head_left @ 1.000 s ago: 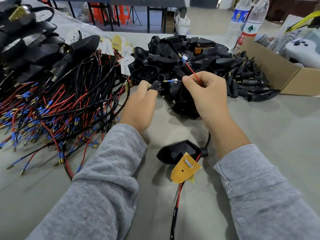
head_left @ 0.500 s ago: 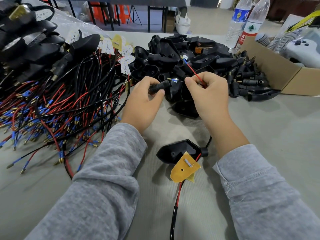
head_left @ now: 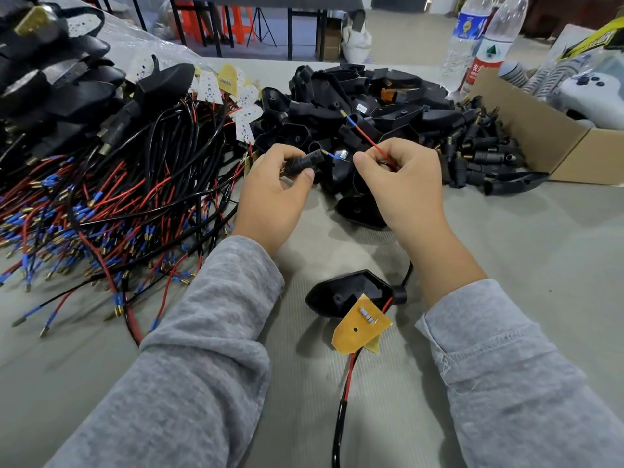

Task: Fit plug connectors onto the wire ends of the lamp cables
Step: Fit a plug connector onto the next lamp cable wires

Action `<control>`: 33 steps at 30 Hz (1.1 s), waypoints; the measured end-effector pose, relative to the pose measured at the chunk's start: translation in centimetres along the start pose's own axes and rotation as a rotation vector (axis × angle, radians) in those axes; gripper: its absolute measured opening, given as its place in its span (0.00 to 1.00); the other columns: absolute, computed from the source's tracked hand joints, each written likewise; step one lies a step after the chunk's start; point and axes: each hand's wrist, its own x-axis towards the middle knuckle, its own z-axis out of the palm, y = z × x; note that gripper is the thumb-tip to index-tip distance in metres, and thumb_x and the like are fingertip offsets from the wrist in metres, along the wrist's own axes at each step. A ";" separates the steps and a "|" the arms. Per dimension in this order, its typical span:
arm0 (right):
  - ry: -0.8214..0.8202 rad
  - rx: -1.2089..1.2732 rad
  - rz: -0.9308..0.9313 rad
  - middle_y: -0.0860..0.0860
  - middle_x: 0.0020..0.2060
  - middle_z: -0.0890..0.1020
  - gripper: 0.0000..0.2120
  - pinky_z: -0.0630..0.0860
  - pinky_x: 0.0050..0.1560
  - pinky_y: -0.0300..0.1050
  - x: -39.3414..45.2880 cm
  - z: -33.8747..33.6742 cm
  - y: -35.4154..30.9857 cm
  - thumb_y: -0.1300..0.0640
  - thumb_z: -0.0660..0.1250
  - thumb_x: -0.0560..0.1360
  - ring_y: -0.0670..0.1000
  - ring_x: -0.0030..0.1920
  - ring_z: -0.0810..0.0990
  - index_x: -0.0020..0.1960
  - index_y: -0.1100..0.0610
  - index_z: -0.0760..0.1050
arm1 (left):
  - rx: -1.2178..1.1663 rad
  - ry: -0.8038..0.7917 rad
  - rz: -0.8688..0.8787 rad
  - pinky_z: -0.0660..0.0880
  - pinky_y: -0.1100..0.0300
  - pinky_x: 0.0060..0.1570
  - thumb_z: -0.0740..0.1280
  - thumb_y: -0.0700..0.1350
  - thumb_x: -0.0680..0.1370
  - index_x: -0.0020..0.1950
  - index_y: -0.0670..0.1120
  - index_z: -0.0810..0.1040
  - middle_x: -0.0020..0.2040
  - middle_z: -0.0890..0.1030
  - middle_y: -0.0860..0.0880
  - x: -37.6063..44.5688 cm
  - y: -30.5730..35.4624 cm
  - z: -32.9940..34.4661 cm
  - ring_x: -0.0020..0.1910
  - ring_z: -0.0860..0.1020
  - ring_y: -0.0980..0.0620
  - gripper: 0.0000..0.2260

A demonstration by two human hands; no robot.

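My left hand (head_left: 275, 190) pinches a small black plug connector (head_left: 305, 163), held level and pointing right. My right hand (head_left: 401, 184) pinches the two wires of a lamp cable. The blue-sleeved wire end (head_left: 332, 156) points left, its metal tip just at the connector's mouth. The red wire (head_left: 363, 133) sticks up and away, ending in a blue sleeve and brass tip. The cable runs down to a black lamp housing (head_left: 347, 293) with a yellow circuit board (head_left: 361, 327) on the table in front of me.
A tangle of red and black cables (head_left: 111, 204) with blue-sleeved ends fills the left. A heap of black housings (head_left: 364, 96) lies behind my hands, loose black connectors (head_left: 483, 153) to its right. A cardboard box (head_left: 540, 133) and two water bottles (head_left: 479, 45) stand at the back right.
My left hand has turned the connector level and brought it towards the blue-sleeved wire end. The right hand shifted slightly, keeping its pinch on the wires.
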 end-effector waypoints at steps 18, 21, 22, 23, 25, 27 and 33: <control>-0.081 -0.022 0.020 0.40 0.27 0.75 0.09 0.69 0.36 0.33 -0.3 0.6 0.2 0.57 0.68 0.77 0.39 0.32 0.72 0.38 0.51 0.80 | -0.158 -0.131 -0.007 0.77 0.60 0.46 0.71 0.36 0.74 0.54 0.52 0.81 0.46 0.83 0.48 -0.3 0.8 0.2 0.39 0.77 0.54 0.13; -0.070 0.018 0.071 0.39 0.38 0.80 0.10 0.72 0.47 0.33 -0.3 0.6 0.1 0.60 0.63 0.79 0.38 0.42 0.76 0.49 0.51 0.83 | -0.174 -0.135 -0.040 0.75 0.70 0.43 0.69 0.36 0.75 0.58 0.50 0.81 0.44 0.82 0.55 -0.2 0.7 0.3 0.38 0.77 0.60 0.14; -0.068 0.027 0.075 0.39 0.39 0.80 0.10 0.73 0.48 0.34 -0.3 0.5 0.2 0.61 0.63 0.79 0.38 0.42 0.76 0.51 0.52 0.83 | -0.191 -0.133 -0.064 0.74 0.71 0.42 0.68 0.36 0.75 0.59 0.50 0.81 0.41 0.82 0.56 -0.2 0.7 0.4 0.37 0.76 0.60 0.15; -0.068 0.034 0.075 0.40 0.38 0.79 0.11 0.74 0.48 0.35 -0.3 0.5 0.2 0.61 0.63 0.79 0.38 0.41 0.76 0.52 0.52 0.82 | -0.216 -0.132 -0.088 0.74 0.70 0.43 0.67 0.36 0.75 0.60 0.50 0.81 0.41 0.82 0.56 -0.1 0.7 0.4 0.38 0.77 0.60 0.15; -0.069 0.060 0.076 0.40 0.34 0.77 0.11 0.74 0.45 0.37 -0.3 0.5 0.2 0.62 0.62 0.79 0.39 0.37 0.74 0.51 0.51 0.81 | -0.293 -0.148 -0.117 0.76 0.66 0.48 0.66 0.35 0.76 0.62 0.49 0.79 0.48 0.83 0.54 -0.1 0.7 0.5 0.44 0.79 0.58 0.17; -0.064 0.109 0.097 0.42 0.31 0.76 0.12 0.72 0.40 0.38 -0.2 0.5 0.3 0.63 0.60 0.80 0.40 0.34 0.73 0.50 0.51 0.80 | -0.378 -0.162 -0.102 0.78 0.62 0.49 0.66 0.32 0.76 0.62 0.49 0.76 0.52 0.83 0.52 -0.2 0.5 0.5 0.47 0.80 0.54 0.18; -0.094 0.139 0.108 0.44 0.28 0.75 0.14 0.67 0.34 0.39 -0.3 0.6 0.4 0.63 0.58 0.80 0.42 0.31 0.72 0.47 0.48 0.79 | -0.403 -0.152 -0.071 0.77 0.61 0.47 0.69 0.30 0.73 0.50 0.48 0.76 0.49 0.85 0.51 -0.1 0.0 0.4 0.43 0.80 0.52 0.14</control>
